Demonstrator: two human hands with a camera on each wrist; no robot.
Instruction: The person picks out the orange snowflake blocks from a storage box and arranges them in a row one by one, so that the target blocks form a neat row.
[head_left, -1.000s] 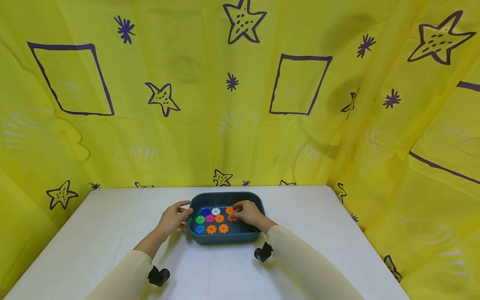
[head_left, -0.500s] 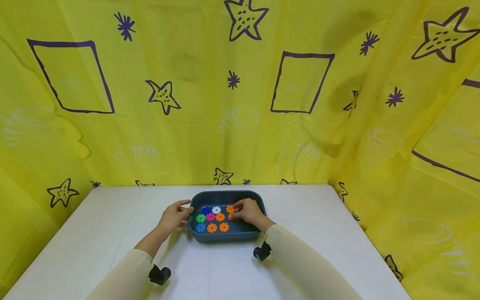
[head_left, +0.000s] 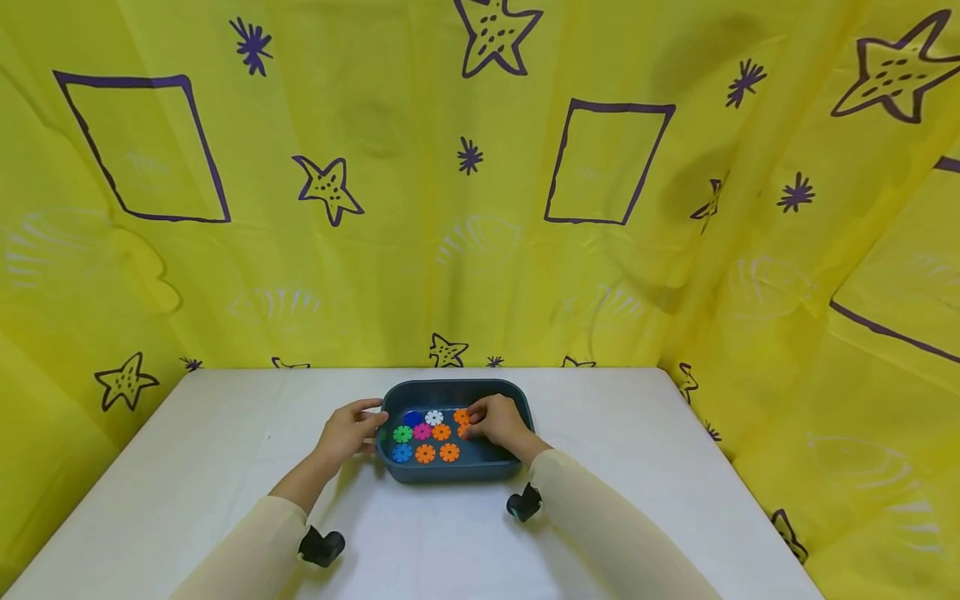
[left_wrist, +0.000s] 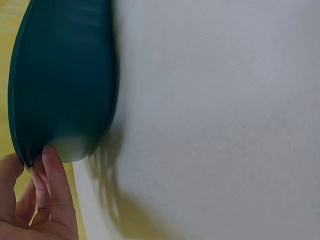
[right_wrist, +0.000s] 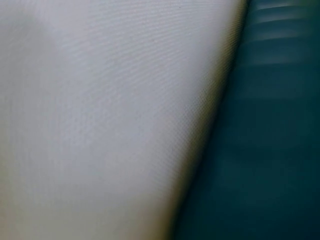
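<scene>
While the left grip (head_left: pixel 347 432) is pinching the tray (head_left: pixel 457 473), the right grip (head_left: pixel 498 423) is partly hiding an orange disc (head_left: pixel 462 432); whether clamped, I cannot tell.

The tray (head_left: pixel 453 474) stands on the table (head_left: pixel 420 533), before the curtain (head_left: pixel 405 275), right of the left hand (head_left: pixel 348 432); notched discs (head_left: pixel 425 453) lie in it.

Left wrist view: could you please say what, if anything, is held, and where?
The left hand holds the dark teal tub by the rim at its left end.
</scene>
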